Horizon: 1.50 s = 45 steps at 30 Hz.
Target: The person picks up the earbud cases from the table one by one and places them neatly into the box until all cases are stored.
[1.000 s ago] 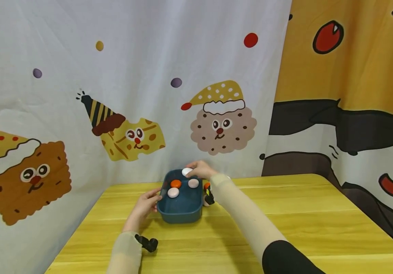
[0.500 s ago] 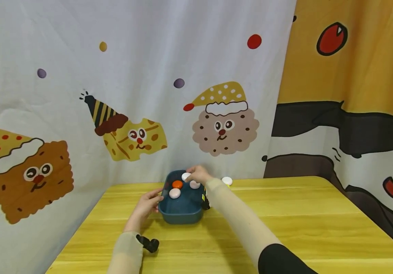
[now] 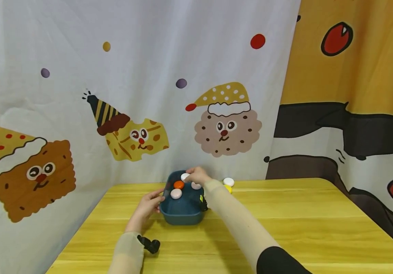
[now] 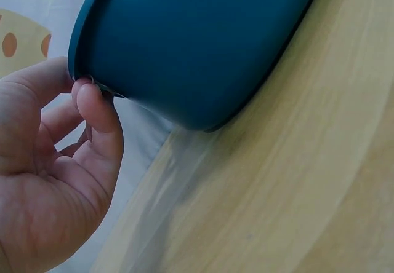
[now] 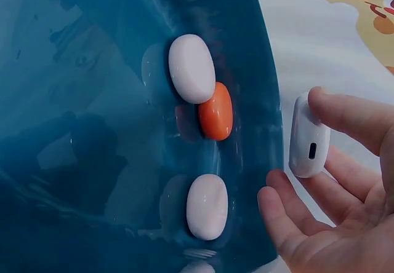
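A dark blue bin [image 3: 182, 219] stands on the wooden table. At its left side my left hand [image 3: 146, 207] pinches the rim between thumb and fingers, seen close in the left wrist view. Over the far end, my right hand [image 3: 199, 176] holds a small white rounded case [image 5: 305, 134] that resembles an earbud charging case, with a dark port slot facing the right wrist camera. Inside the bin lie an orange rounded case [image 5: 217, 114], a pale pink one [image 5: 192, 70] touching it, and another pale one [image 5: 207, 206] apart from them. A further pale edge [image 5: 198, 267] is mostly cut off.
Right of the bin, a white rounded case [image 3: 228, 182] and a yellow one [image 3: 228, 188] lie on the wooden table [image 3: 285, 224], partly behind the right forearm. A printed curtain [image 3: 141, 57] hangs directly behind the table.
My right hand has lowered the white case slightly towards the bin's far end. The white and yellow cases show beside the forearm, while an orange one there is now hidden. My left hand stays put.
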Each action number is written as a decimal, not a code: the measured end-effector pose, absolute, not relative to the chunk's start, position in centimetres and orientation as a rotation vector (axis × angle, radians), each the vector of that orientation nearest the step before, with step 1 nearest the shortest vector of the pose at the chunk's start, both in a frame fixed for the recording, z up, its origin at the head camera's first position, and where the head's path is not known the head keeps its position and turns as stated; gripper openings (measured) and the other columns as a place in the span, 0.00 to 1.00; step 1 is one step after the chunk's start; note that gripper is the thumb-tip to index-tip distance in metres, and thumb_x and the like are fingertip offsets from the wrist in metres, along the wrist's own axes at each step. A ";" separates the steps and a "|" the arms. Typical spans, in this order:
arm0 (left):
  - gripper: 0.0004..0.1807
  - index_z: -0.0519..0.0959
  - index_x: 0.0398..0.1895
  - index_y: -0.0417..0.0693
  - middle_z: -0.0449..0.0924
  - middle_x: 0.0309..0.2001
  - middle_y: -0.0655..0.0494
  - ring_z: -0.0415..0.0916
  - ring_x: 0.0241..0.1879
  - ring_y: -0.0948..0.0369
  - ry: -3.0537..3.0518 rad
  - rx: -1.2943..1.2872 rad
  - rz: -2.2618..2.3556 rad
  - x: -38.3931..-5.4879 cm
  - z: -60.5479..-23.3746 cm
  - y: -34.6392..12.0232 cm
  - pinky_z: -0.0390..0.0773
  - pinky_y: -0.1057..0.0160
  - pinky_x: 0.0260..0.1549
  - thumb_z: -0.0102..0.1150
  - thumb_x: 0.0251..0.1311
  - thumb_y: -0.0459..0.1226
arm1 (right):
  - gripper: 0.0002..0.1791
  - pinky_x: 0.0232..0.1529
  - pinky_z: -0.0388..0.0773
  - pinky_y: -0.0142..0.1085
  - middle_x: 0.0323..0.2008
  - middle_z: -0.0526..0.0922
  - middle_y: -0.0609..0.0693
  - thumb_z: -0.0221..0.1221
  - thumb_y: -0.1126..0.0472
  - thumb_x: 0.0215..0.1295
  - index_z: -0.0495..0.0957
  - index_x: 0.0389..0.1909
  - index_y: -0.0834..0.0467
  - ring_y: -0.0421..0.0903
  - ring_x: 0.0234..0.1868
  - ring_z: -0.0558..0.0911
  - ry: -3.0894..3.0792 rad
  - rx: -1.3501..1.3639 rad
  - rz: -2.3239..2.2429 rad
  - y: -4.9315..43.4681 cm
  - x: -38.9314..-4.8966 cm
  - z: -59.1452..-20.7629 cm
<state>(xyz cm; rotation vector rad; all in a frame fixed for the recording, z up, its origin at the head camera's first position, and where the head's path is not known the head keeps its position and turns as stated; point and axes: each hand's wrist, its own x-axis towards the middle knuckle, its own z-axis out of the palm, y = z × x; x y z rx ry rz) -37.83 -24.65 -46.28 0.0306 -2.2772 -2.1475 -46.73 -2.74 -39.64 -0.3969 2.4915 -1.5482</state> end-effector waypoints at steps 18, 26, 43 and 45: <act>0.27 0.69 0.67 0.39 0.71 0.32 0.51 0.65 0.17 0.64 -2.264 0.048 -2.154 -37.8 -46.2 -24.5 0.72 0.69 0.17 0.56 0.64 0.29 | 0.29 0.63 0.66 0.48 0.64 0.69 0.62 0.61 0.62 0.65 0.68 0.65 0.68 0.58 0.66 0.67 2.472 -0.437 -1.562 -2.4 -46.0 -39.3; 0.27 0.67 0.68 0.37 0.71 0.34 0.49 0.65 0.17 0.64 -2.270 0.034 -2.164 -37.5 -46.0 -24.5 0.72 0.68 0.17 0.55 0.65 0.30 | 0.27 0.57 0.71 0.49 0.64 0.70 0.61 0.60 0.61 0.65 0.70 0.63 0.68 0.58 0.63 0.70 2.482 -0.428 -1.558 -1.7 -45.8 -39.3; 0.27 0.68 0.67 0.37 0.71 0.33 0.51 0.66 0.17 0.63 -2.279 0.024 -2.153 -37.8 -46.2 -24.7 0.73 0.67 0.18 0.55 0.64 0.29 | 0.28 0.62 0.66 0.52 0.63 0.70 0.63 0.58 0.59 0.68 0.68 0.66 0.66 0.64 0.62 0.70 2.353 -0.368 -1.685 3.5 -47.2 -38.0; 0.27 0.67 0.68 0.36 0.71 0.33 0.51 0.66 0.17 0.63 -2.288 0.009 -2.153 -37.7 -46.2 -24.7 0.73 0.68 0.18 0.54 0.65 0.29 | 0.27 0.61 0.67 0.52 0.63 0.71 0.63 0.58 0.59 0.69 0.68 0.66 0.66 0.64 0.61 0.71 2.365 -0.364 -1.690 4.4 -47.0 -37.9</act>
